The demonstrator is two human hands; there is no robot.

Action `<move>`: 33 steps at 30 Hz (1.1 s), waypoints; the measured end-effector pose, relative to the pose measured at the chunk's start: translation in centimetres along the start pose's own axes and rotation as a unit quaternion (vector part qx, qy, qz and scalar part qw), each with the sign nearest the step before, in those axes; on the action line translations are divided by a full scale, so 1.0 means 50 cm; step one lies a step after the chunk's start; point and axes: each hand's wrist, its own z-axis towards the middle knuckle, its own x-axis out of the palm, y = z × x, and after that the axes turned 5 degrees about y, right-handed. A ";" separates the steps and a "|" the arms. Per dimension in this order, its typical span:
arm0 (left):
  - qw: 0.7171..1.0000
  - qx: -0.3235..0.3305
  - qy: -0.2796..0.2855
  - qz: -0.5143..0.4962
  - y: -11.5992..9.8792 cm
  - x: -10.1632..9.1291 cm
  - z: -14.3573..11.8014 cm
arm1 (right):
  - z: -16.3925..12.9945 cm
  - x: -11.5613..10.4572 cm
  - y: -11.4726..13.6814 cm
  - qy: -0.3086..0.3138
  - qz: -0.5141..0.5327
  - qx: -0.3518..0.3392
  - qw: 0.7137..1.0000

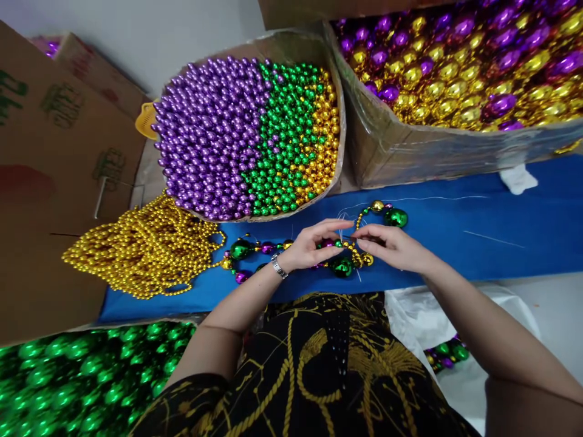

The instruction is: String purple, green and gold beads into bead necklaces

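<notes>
A string of green, purple and gold beads (255, 249) lies across the blue cloth (478, 230) in front of me. My left hand (312, 246), with a watch on its wrist, pinches the strand near its middle. My right hand (392, 246) meets it fingertip to fingertip and holds the same strand and a thin white thread. A large green bead (395, 217) and a gold one sit on the strand just beyond my right hand. Another large green bead (341, 267) lies under my fingers.
A cardboard box (339, 130) of purple, green and gold beads stands behind the cloth. A larger box (455, 152) of purple and gold balls is at the right. A pile of gold bead strings (146, 249) lies left. Green balls (91, 376) fill the lower left.
</notes>
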 end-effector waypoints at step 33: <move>0.993 -0.005 -0.042 -0.110 -0.014 -0.010 0.018 | -0.186 -0.005 -0.166 -0.116 -0.350 0.141 0.919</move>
